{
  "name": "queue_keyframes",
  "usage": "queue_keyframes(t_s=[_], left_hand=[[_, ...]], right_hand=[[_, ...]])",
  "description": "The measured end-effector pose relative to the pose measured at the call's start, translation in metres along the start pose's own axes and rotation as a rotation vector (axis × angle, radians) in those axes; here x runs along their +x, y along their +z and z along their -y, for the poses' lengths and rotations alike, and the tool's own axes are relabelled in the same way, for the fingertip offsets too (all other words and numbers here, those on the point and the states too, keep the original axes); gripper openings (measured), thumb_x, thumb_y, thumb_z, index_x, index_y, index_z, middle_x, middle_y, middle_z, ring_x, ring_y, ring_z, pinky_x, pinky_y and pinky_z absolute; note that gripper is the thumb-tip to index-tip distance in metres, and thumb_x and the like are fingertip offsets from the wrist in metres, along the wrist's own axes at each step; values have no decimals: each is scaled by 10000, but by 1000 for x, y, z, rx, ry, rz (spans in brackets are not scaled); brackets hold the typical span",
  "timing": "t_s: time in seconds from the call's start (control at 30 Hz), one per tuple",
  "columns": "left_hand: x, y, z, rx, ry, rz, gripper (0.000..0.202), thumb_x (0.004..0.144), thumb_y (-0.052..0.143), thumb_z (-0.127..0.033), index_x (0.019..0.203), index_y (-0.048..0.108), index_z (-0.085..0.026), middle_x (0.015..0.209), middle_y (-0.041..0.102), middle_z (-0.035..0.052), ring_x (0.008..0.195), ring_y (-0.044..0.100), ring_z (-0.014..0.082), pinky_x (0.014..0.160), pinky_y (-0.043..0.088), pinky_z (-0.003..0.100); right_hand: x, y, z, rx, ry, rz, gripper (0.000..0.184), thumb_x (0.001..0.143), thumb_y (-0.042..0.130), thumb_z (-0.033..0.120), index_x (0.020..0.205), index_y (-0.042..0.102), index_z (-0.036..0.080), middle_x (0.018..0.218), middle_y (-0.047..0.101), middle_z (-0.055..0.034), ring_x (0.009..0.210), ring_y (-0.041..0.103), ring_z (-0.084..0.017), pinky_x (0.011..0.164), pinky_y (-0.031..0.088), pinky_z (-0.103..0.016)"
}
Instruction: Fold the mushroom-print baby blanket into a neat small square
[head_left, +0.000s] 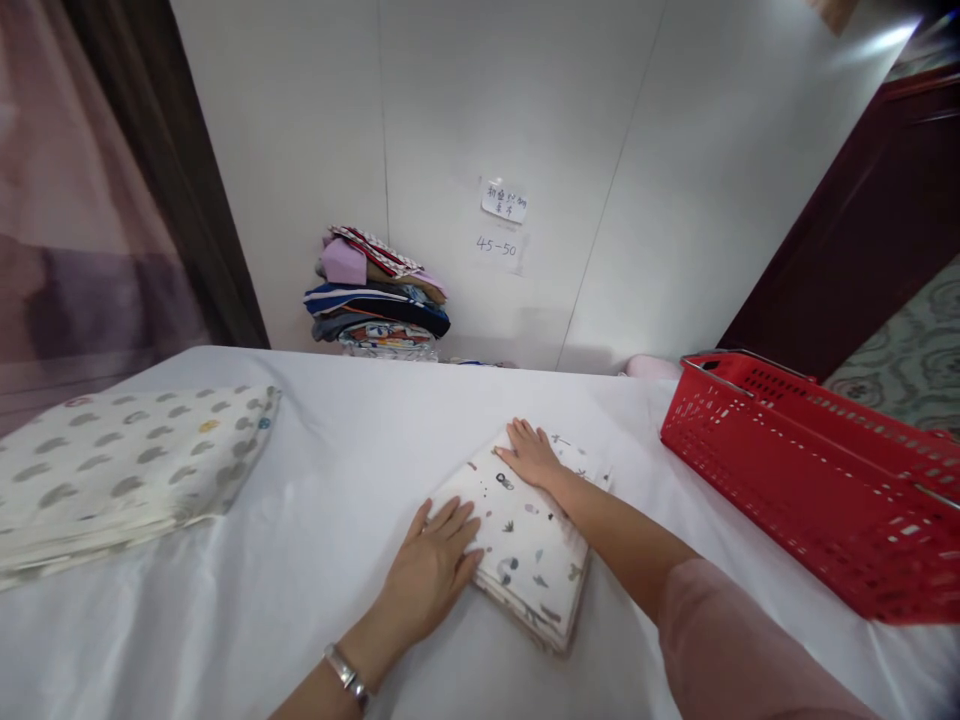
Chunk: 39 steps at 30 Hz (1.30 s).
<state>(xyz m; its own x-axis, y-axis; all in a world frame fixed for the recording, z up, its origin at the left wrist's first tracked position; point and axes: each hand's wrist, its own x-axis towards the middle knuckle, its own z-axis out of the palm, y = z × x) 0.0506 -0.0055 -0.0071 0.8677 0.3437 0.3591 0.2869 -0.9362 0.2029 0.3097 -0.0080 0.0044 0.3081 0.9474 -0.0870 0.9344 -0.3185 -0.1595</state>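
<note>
A folded patterned cloth lies on the white desk, toward 6 o'clock. The left hand rests flat on its 8 o'clock edge and the right hand on its 12 o'clock corner. Each grip is spread flat, clasping nothing. A red basket sits at 3 o'clock and a spotted cloth at 9 o'clock.

The red basket is running off the right edge, the spotted pad is getting clipped on the left, the table is hiding the bottom of the clothes pile, the right hand is covering the far corner of the folded cloth, and the writing on the note is coming out too tiny to read.
</note>
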Motion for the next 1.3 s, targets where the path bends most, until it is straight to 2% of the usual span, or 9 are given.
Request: queue_keyframes(t_s=[0.23, 0.37, 0.5, 0.63, 0.77, 0.9, 1.03, 1.13, 1.3], left_hand=[[0, 0, 0, -20, -5, -4, 376, 898, 385, -397, 1218, 529, -260, 1316, 511, 30, 1254, 415, 237, 1069, 257, 509], [1, -1, 0, -31, -16, 11, 375, 901, 377, -402, 1212, 531, -261, 1324, 502, 21, 1261, 408, 235, 1068, 258, 514], [2, -2, -1, -47, -33, 30, 373, 899, 382, -398, 1208, 536, -258, 1329, 495, 20, 1262, 406, 239, 1066, 255, 520], [2, -1, 0, -62, -34, -3, 369, 896, 386, -397, 1199, 547, -259, 1319, 507, 29, 1258, 411, 238, 1067, 251, 511], [1, 2, 2, -60, -33, 6, 382, 899, 376, -408, 1211, 540, -264, 1326, 500, 26, 1269, 394, 232, 1081, 225, 503], [0, 5, 4, -72, -32, 4, 390, 901, 366, -415, 1223, 529, -269, 1340, 485, 23, 1277, 383, 226, 1085, 212, 504], [0, 5, 2, -92, -53, -31, 388, 893, 381, -418, 1210, 541, -262, 1327, 500, 29, 1272, 388, 226, 1086, 209, 504], [1, 4, 3, -129, -84, -48, 367, 892, 385, -407, 1180, 562, -265, 1320, 508, 19, 1283, 371, 226, 1085, 212, 511], [2, 5, 16, -198, -325, -211, 410, 887, 373, -427, 1166, 573, -202, 1346, 475, 72, 1268, 388, 237, 1046, 318, 470]], right_hand=[[-7, -16, -4, 47, 5, 65, 703, 878, 185, 590, 1443, 147, 174, 1518, 56, -69, 1385, 14, -213, 1086, 51, -428], [-30, -19, -33, -22, 96, 23, 705, 872, 221, 599, 1443, 152, 191, 1518, 60, -80, 1383, 21, -243, 1080, 27, -454], [-50, -11, -61, -23, 245, 19, 681, 877, 202, 604, 1439, 168, 220, 1509, 127, -85, 1372, 107, -254, 1065, 116, -441], [-53, -11, -63, -10, 233, 35, 667, 879, 200, 603, 1435, 168, 237, 1507, 143, -82, 1365, 142, -246, 1056, 149, -425], [-51, -22, -65, 45, 219, 69, 657, 878, 254, 571, 1432, 194, 223, 1495, 196, -74, 1347, 213, -242, 1046, 202, -390], [-55, -35, -87, 106, 223, 70, 640, 847, 382, 541, 1383, 332, 195, 1391, 405, -99, 1250, 385, -260, 985, 305, -345], [-63, -42, -109, 125, 261, 92, 476, 806, 493, 500, 1154, 574, 185, 1208, 577, -97, 1122, 504, -273, 912, 368, -331], [-65, -44, -117, 182, 291, 123, 424, 767, 554, 500, 1038, 625, 182, 1086, 640, -83, 1000, 576, -256, 817, 424, -303], [-61, -48, -126, 297, 332, 148, 453, 678, 653, 495, 970, 645, 148, 1018, 659, -94, 907, 606, -243, 737, 450, -282]])
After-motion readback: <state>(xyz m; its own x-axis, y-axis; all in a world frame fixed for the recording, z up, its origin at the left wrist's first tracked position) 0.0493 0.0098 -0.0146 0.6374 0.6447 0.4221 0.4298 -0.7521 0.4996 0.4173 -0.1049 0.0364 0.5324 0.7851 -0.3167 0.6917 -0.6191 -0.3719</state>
